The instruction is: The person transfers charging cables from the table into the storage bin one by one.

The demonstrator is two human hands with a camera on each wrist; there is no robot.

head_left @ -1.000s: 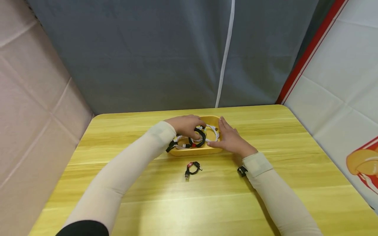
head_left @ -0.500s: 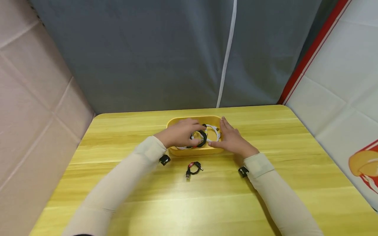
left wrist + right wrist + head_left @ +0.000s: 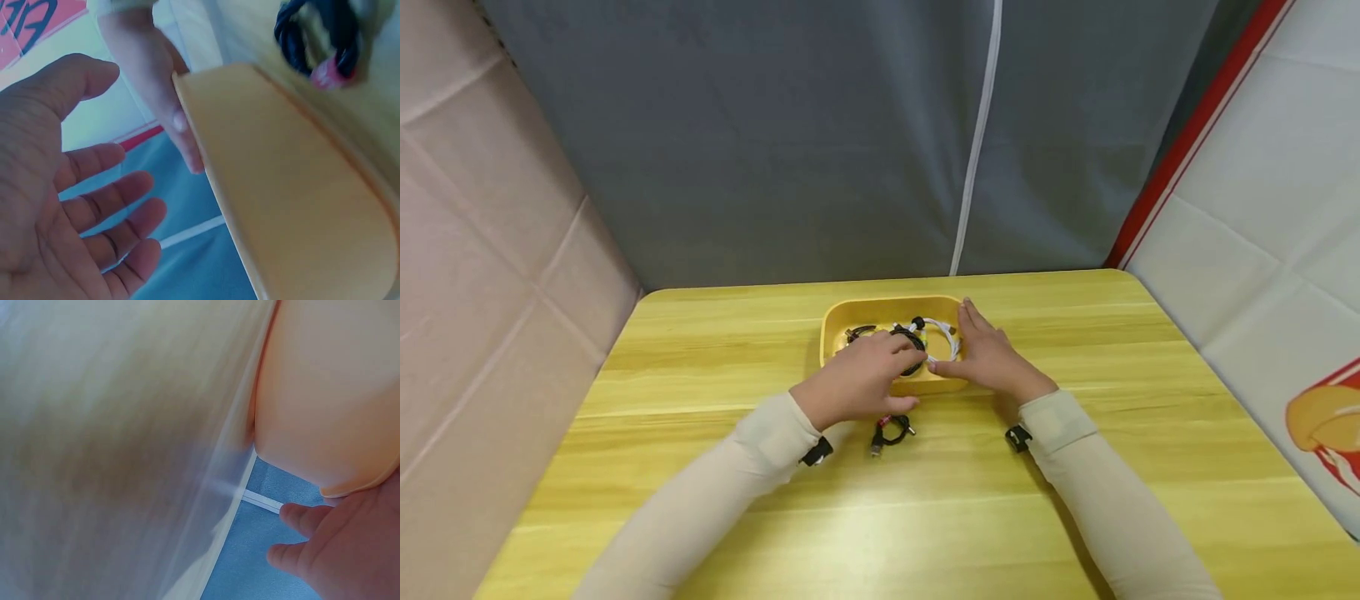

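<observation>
A yellow tray [image 3: 835,329] sits on the yellow wooden worktop [image 3: 700,350], toward its far edge, and holds coiled cables: a black coil [image 3: 912,340] near the tray's middle and a white coil [image 3: 943,337] at its right end, with a dark cable end [image 3: 859,333] showing at its left. The left hand [image 3: 857,379] hovers over the tray's near wall; in the left wrist view its fingers [image 3: 106,215] are spread and relaxed, gripping nothing. The right hand [image 3: 988,354] lies against the tray's right end with its fingers [image 3: 970,321] straight along the wall, holding nothing; the left wrist view shows one of those fingers pressed to the tray's corner. Just in front of the tray's near wall, on the worktop and partly under the left hand, lies 1 small black cable bundle [image 3: 891,429] with a red band. Both arms wear pale sleeves [image 3: 1075,467], each with a small black strap [image 3: 1017,437] at the wrist. Behind the tray hangs a grey curtain [image 3: 775,133] with a white strip [image 3: 976,133]; to the tray's left is a beige panel [image 3: 482,250], to its right a white sheet [image 3: 1270,208] edged in red.
</observation>
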